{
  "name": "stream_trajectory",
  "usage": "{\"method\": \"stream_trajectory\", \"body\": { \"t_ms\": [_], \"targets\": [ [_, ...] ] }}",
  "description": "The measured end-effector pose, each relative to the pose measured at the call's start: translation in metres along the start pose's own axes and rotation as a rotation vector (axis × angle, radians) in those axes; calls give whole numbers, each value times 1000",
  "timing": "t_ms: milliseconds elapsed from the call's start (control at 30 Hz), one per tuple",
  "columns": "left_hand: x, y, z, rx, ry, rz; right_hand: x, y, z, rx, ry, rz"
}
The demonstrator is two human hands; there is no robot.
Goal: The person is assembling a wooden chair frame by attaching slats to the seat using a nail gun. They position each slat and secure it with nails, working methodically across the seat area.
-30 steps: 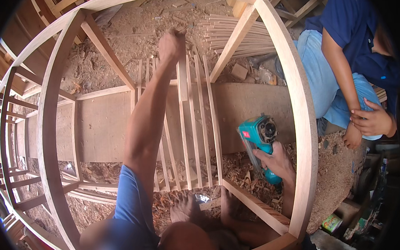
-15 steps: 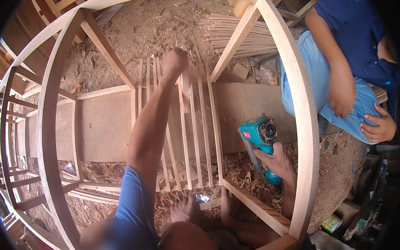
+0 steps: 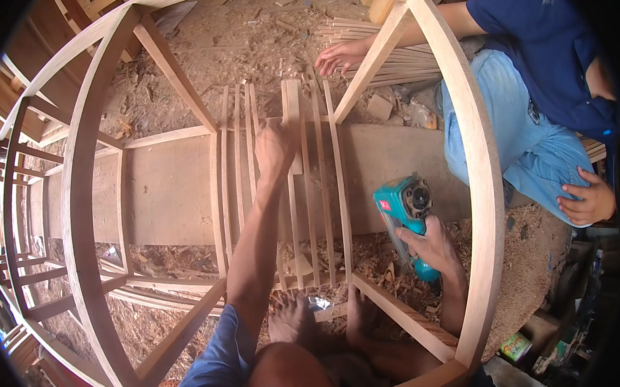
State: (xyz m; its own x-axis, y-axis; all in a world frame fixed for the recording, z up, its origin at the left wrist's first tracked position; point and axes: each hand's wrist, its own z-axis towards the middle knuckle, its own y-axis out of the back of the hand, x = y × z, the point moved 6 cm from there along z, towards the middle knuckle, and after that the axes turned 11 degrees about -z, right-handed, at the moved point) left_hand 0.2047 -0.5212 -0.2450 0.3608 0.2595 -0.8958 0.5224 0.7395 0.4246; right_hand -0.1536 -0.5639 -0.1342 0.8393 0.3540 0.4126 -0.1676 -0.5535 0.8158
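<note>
Wooden block (image 3: 292, 107), short and straight, lies along the slender slats (image 3: 343, 192) in front of us; it looks light and stiff, so we would take it by its long edges. Our left hand (image 3: 275, 150) curls at its side, though we cannot tell whether it pinches; our right hand (image 3: 432, 247) wraps the teal nail gun (image 3: 400, 197).

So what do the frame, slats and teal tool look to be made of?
The frame is bare-looking wood, pale with visible grain. The slats look like unvarnished wood, matte and pale brown. The tool has a smooth teal casing, perhaps plastic or painted metal; the surface alone doesn't settle it.
</note>
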Motion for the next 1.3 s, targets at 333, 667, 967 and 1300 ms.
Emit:
{"method": "stream_trajectory", "body": {
  "t_ms": [333, 667, 967, 1300],
  "targets": [
    [4, -9, -29, 1, -40, 14, 21, 9, -6, 73, -77, 146],
    [5, -3, -84, 81, -128, -43, 100, 29, 85, 12, 183, 34],
    [-6, -2, -82, 190, 73, 17, 169, -9, 178, 176, 281, 129],
    [-4, -4, -82, 144, -8, 55, 189, -18, 210, 169, 351, 58]
  ]
}}
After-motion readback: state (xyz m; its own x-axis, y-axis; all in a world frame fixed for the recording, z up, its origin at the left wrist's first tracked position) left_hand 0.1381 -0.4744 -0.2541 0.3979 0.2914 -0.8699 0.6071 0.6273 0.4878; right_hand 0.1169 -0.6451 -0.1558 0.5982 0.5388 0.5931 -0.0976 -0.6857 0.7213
